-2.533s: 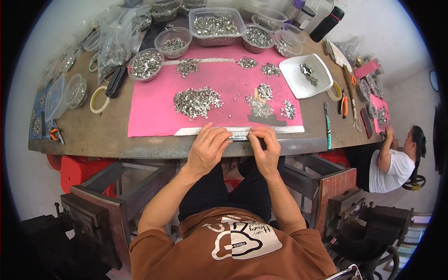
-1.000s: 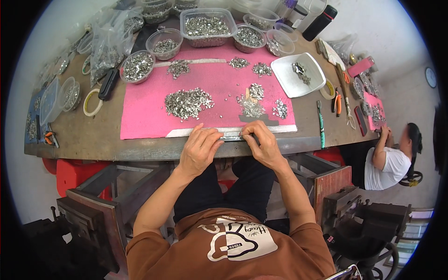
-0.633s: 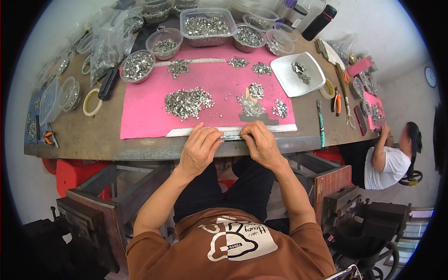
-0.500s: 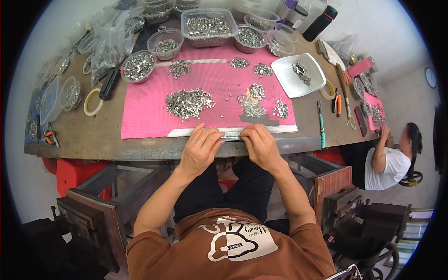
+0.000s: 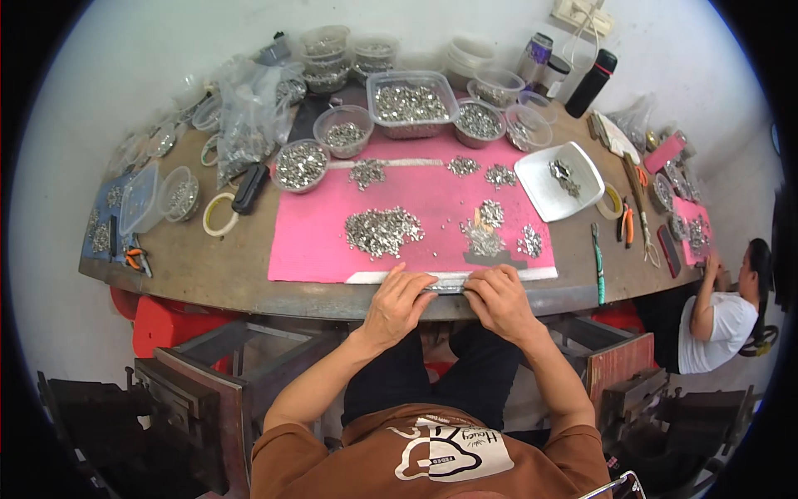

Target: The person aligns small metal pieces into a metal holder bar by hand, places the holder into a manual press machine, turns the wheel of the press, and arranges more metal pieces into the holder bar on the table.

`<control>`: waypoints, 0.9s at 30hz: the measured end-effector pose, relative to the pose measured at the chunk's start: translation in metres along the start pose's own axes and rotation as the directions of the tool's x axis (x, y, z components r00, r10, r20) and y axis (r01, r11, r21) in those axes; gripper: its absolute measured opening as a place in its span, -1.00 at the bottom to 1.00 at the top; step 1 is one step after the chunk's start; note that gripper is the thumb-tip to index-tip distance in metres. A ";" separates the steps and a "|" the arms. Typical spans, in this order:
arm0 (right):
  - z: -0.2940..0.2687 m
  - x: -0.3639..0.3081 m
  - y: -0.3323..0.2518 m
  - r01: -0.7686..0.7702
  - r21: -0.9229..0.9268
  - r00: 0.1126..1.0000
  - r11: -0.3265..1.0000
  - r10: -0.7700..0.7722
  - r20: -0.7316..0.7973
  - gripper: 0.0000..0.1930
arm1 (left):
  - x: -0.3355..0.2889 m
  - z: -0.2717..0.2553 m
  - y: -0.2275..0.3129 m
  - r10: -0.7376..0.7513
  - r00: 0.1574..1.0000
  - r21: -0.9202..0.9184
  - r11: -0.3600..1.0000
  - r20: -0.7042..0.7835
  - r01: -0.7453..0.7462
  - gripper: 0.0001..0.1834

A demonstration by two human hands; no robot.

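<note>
At the front edge of the table, my left hand (image 5: 394, 306) and my right hand (image 5: 503, 303) face each other, fingers closed in a pinch. Between them runs a narrow, shiny dark strip (image 5: 447, 289), its ends covered by my fingertips. A white band (image 5: 374, 278) borders the pink mat (image 5: 299, 249) just beyond. On the mat, a large heap of small silvery metal pieces (image 5: 382, 231) lies ahead of my left hand. Thin clear-looking slivers (image 5: 485, 243) and a smaller pile of metal bits (image 5: 529, 241) lie ahead of my right hand.
Plastic tubs of metal pieces (image 5: 411, 104) line the back. A white tray (image 5: 540, 187), orange-handled pliers (image 5: 627, 224) and a green toothbrush (image 5: 598, 262) lie to the right; a tape roll (image 5: 220, 214) is at left. A co-worker (image 5: 721, 320) sits at far right.
The whole view has shifted, so the table and my hands appear lower and further right. Both hands keep their pinch on the strip at the table edge.
</note>
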State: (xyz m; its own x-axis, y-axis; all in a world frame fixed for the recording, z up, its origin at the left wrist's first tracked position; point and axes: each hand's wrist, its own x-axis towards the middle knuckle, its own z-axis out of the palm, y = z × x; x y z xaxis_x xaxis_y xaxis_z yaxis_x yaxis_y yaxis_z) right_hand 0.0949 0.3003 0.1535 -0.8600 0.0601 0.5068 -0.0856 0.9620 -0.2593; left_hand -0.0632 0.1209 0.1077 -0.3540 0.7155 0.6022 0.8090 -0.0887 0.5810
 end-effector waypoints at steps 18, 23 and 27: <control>0.150 0.209 0.069 -0.148 0.045 0.988 0.988 0.145 0.060 -0.81 | 0.125 -0.027 -0.163 -0.204 0.975 0.323 0.920 -0.085 0.221 -0.65; 0.151 0.208 0.078 -0.225 0.183 0.974 0.957 0.226 0.016 -0.88 | 0.131 -0.026 -0.168 -0.175 0.974 0.272 0.939 -0.145 0.209 -0.86; 0.128 0.200 0.077 -0.168 0.331 0.981 0.929 0.190 -0.034 -0.91 | 0.135 -0.028 -0.171 -0.193 0.965 0.147 0.964 -0.179 0.220 -0.94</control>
State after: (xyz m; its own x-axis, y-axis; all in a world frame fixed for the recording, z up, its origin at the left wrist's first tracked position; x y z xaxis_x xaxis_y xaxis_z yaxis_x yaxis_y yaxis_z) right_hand -0.1479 0.3520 0.1300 -0.8429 0.2510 0.4760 -0.1009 0.7951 -0.5980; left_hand -0.2623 0.2133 0.1044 -0.5816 0.5830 0.5674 0.7714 0.1737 0.6122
